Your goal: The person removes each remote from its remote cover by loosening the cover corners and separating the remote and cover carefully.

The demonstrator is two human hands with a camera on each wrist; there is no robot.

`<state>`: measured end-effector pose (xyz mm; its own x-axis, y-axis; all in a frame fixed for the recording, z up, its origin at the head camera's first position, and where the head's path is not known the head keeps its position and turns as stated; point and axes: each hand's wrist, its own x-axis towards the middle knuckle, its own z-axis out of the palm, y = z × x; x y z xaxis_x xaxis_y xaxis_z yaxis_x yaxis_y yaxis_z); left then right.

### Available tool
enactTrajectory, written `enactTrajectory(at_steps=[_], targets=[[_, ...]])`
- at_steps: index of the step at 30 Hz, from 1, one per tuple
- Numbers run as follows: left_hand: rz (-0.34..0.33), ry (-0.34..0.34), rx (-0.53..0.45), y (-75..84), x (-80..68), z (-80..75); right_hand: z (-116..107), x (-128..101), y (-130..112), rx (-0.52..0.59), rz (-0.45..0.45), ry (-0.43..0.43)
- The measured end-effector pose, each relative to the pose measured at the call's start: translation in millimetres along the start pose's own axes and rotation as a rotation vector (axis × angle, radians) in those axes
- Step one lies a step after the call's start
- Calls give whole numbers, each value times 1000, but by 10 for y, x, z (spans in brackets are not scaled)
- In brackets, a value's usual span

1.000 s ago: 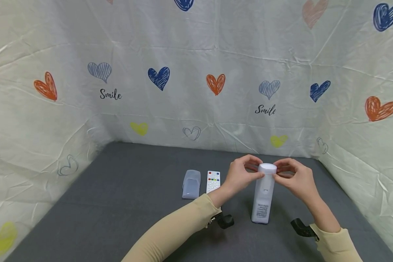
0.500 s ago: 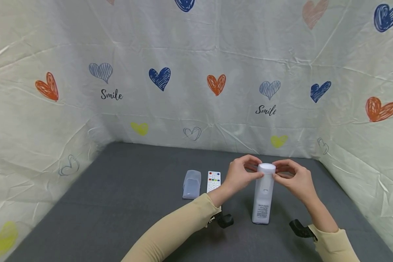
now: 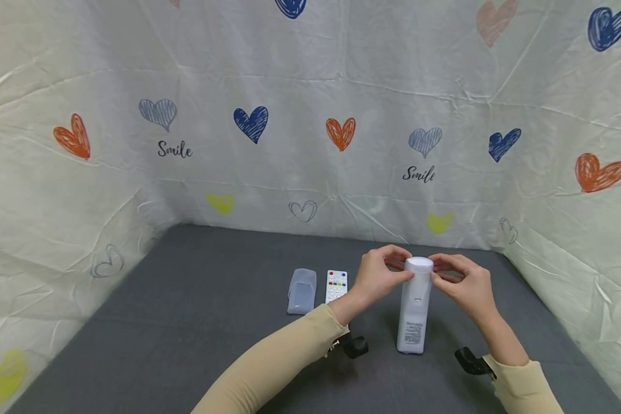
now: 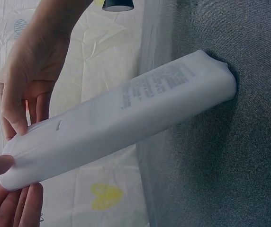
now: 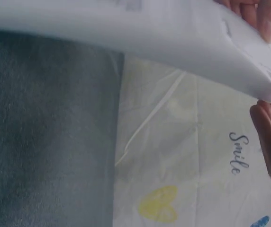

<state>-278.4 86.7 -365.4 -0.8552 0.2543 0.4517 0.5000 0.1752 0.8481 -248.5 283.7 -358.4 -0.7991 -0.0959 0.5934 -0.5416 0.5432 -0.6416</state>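
A white remote control stands nearly upright on its lower end, back side showing with a small notch and printed label. A translucent sleeve seems to wrap it; in the left wrist view its lower edge sticks out past the remote control. My left hand pinches the top end from the left, thumb in front and fingers behind. From the right, my right hand pinches the same end between thumb and fingers. The right wrist view has the remote control crossing its top, partly cut off.
To the left lie a pale translucent case-like piece and a white remote with coloured buttons, partly covered by my left forearm. A dark grey cloth covers the table. White sheets with printed hearts enclose the back and sides.
Both hands and the top of the remote control have shifted very slightly left. My right forearm has drawn in a little. Both pinches stay the same.
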Motion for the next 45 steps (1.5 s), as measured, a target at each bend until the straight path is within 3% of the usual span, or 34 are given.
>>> enactTrajectory(at_steps=[2, 8, 17, 22, 45], targets=[[7, 0, 14, 1, -2, 3, 19, 4, 82, -12, -14, 12], [20, 5, 49, 3, -14, 12, -9, 3, -138, -7, -26, 4], [34, 1, 97, 7, 1, 21, -25, 35, -229, -84, -149, 21], [47, 0, 112, -1, 7, 26, -1, 44, -192, -72, -204, 55], [227, -1, 265, -9, 7, 3, 99, 72, -49, -50, -309, 173]])
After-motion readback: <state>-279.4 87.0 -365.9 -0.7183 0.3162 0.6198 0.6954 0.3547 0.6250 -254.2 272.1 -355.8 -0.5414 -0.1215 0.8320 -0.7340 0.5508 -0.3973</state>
